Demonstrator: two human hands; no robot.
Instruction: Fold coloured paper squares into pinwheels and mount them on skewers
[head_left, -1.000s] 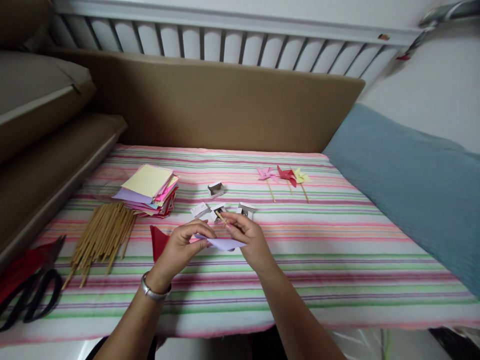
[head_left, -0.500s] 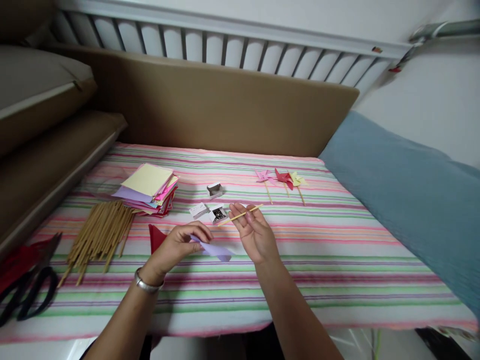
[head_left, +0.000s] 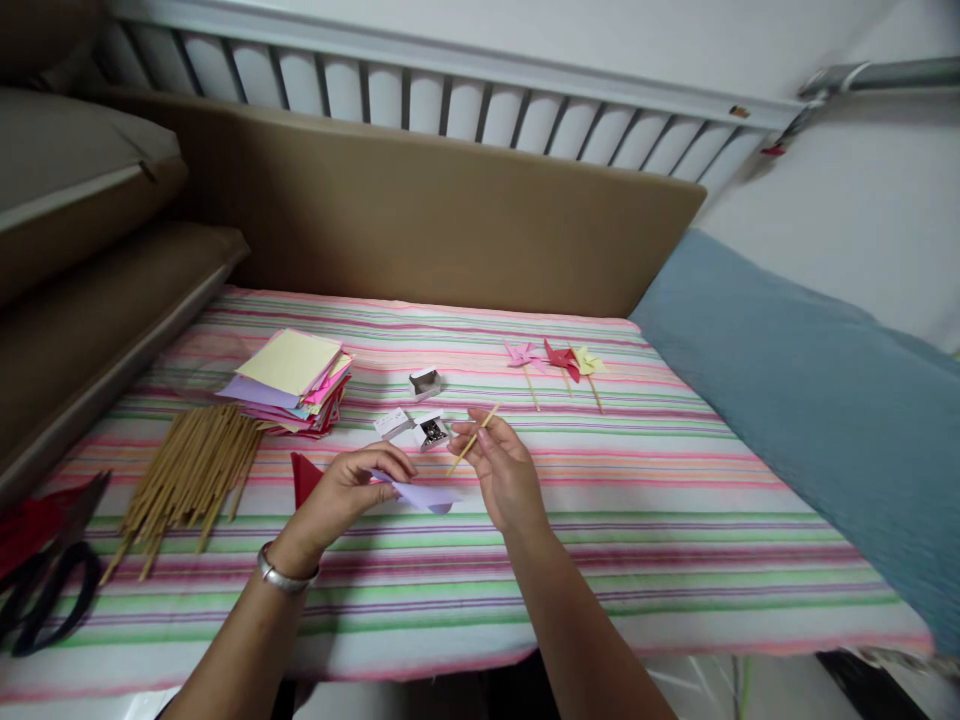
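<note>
**Lilac paper and stick held over the striped worktop**

I saw the lilac paper pinched in the left hand, low over the worktop. The right hand had its fingers clamped on a thin wooden stick. An open pin box lay just behind, and finished pinwheels farther back.

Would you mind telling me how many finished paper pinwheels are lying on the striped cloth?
3, in a row at the far right of the striped cloth: a pink pinwheel on the left, a red pinwheel in the middle, a yellow pinwheel on the right. None seem hidden.
</note>
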